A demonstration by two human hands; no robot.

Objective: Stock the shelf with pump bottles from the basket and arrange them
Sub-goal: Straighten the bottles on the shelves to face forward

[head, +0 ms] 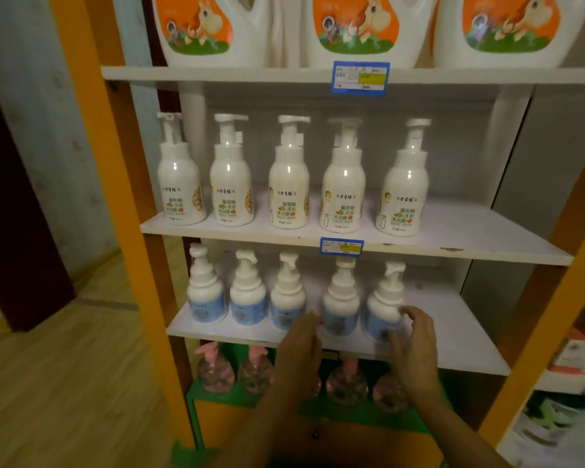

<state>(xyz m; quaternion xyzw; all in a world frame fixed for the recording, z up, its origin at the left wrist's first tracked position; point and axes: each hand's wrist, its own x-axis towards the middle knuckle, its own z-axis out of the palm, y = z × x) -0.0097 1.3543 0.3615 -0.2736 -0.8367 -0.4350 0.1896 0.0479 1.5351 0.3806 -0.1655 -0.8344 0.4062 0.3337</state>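
Observation:
Several white pump bottles with blue labels stand in a row on the lower white shelf (453, 339). My right hand (416, 342) wraps around the rightmost blue-label bottle (384, 305), fingers on its right side. My left hand (301, 346) reaches up beside the fourth blue-label bottle (341, 307), fingertips touching its left side near the third bottle (287, 298). On the shelf above (487, 241) stands a row of taller white pump bottles with orange-green labels (289, 184). No basket is in view.
Clear bottles with pink pumps (215, 369) stand on a green ledge below. Large white detergent jugs (362, 25) fill the top shelf. Orange uprights (115, 163) frame the unit. Wooden floor lies to the left; another shelf with packaged goods (574, 359) is at right.

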